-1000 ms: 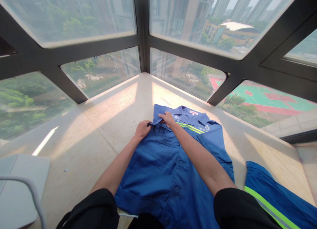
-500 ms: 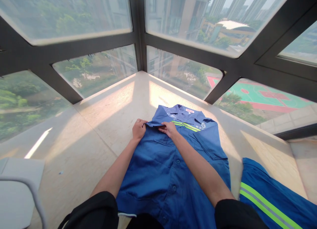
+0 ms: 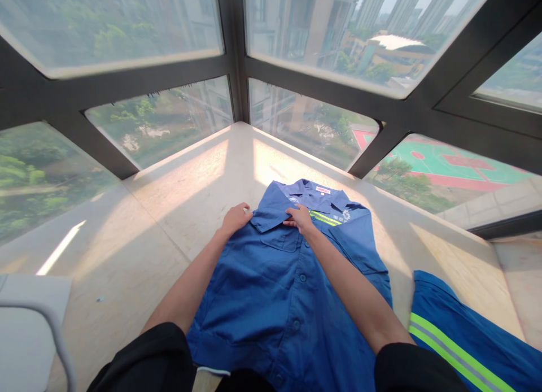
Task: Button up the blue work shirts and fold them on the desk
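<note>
A blue work shirt [image 3: 271,290] with buttons, a chest pocket and yellow-green reflective stripes lies front-up on a pale stone window ledge [image 3: 169,211]. My left hand [image 3: 236,218] pinches the left tip of the shirt's collar [image 3: 271,211]. My right hand [image 3: 300,218] grips the collar's inner edge near the placket, fingers curled on the cloth. The collar flap lies spread flat between both hands.
A second blue garment with reflective stripes [image 3: 461,335] lies at the right on the ledge. A white chair with a metal frame [image 3: 29,324] stands at the lower left. Dark-framed corner windows [image 3: 237,59] enclose the ledge on its far sides.
Both hands have turned the left collar flap down and spread it flat. The right hand shifted slightly right and toward me; the camera tilted a little.
</note>
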Available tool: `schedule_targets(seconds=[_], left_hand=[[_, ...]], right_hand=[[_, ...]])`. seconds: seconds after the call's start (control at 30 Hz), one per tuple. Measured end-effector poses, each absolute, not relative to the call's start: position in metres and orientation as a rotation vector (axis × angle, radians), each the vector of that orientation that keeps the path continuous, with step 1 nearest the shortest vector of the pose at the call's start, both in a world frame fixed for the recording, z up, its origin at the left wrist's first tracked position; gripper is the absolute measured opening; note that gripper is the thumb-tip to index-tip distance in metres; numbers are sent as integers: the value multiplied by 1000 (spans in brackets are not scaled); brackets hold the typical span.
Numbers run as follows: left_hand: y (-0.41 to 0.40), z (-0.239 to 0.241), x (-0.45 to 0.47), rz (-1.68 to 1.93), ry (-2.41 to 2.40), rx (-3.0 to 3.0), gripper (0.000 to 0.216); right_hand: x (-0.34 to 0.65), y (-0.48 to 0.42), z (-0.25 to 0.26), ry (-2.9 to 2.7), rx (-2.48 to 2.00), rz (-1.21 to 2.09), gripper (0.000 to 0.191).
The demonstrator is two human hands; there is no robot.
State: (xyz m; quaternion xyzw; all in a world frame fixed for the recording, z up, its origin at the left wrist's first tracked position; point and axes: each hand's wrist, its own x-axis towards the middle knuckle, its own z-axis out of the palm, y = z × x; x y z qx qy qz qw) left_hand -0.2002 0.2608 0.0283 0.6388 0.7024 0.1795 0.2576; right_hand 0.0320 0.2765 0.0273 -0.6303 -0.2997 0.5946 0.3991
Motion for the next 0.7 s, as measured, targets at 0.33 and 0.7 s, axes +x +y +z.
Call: schedule_targets(seconds=[0.33,0.7], left_hand=[[272,24,-212,401,1948,1621,12],[307,35,-160,538,1779,2009,48]], right_hand=[[55,273,23,-1108,-1772,1378,26],[33,297,42,-2205,-1623,370,50]])
